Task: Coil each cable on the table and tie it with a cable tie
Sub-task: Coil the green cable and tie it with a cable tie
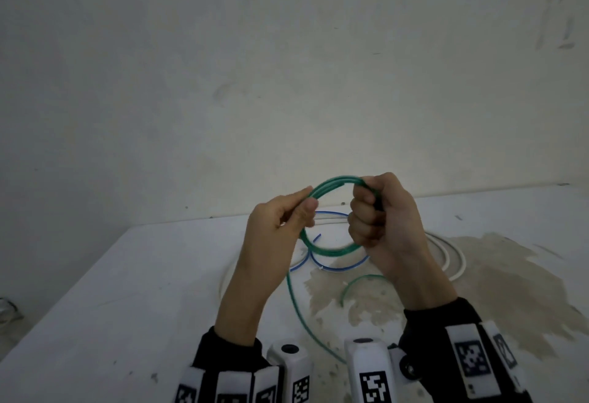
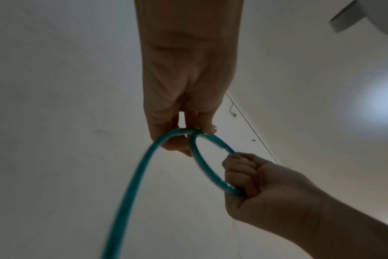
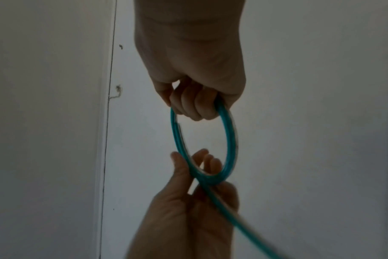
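A green cable [image 1: 331, 186] is wound into a small coil held up above the table [image 1: 127, 291]. My right hand [image 1: 373, 214] grips the coil's right side in a fist. My left hand [image 1: 287, 214] pinches its left side between thumb and fingers. The cable's loose tail [image 1: 298, 310] hangs down to the table toward me. In the left wrist view the left hand [image 2: 184, 136] pinches the green cable [image 2: 202, 163] where loop and tail cross, and the right hand [image 2: 241, 175] grips the loop. In the right wrist view the right hand [image 3: 199, 105] holds the green cable [image 3: 229, 140] and the left hand [image 3: 195, 185] pinches its lower end.
A blue cable [image 1: 334, 267] and a white cable [image 1: 452, 259] lie loose on the table behind my hands. A brownish stain [image 1: 462, 288] spreads over the right of the table. A pale wall [image 1: 287, 67] rises just behind it.
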